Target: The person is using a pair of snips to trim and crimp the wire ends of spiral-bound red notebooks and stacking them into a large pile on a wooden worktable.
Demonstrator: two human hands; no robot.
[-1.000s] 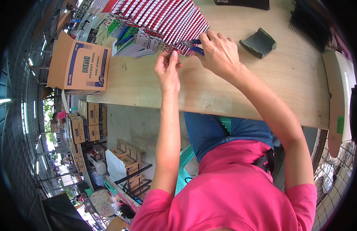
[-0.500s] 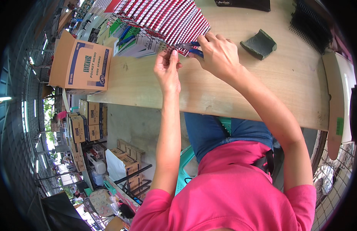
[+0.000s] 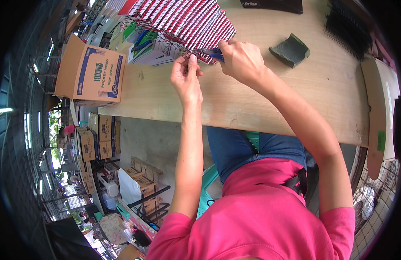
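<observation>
A tall stack of spiral-bound notebooks (image 3: 183, 24), with red covers and rows of wire coils facing me, rises from the table. My right hand (image 3: 243, 60) is wrapped round a pair of blue-handled pliers (image 3: 216, 53), and their jaws touch the coils at the stack's near lower corner. Just left of the jaws, my left hand (image 3: 187, 80) is closed, thumb and fingers pinched at that corner. Whatever lies between those fingertips is too small to make out. Another blue-handled tool (image 3: 144, 40) lies on the white and green booklets (image 3: 155, 51) left of the stack.
An open cardboard box (image 3: 98, 73) stands at the table's left. Right of my hands lies a dark curved piece (image 3: 290, 50). Black coils (image 3: 348, 30) are heaped at the far right, and a black case (image 3: 274, 4) sits at the back. The wooden table's (image 3: 252, 115) front edge crosses above my lap.
My right hand has tightened round the pliers, and their handles have come closer together. The left hand has shifted very slightly left, staying at the stack's corner.
</observation>
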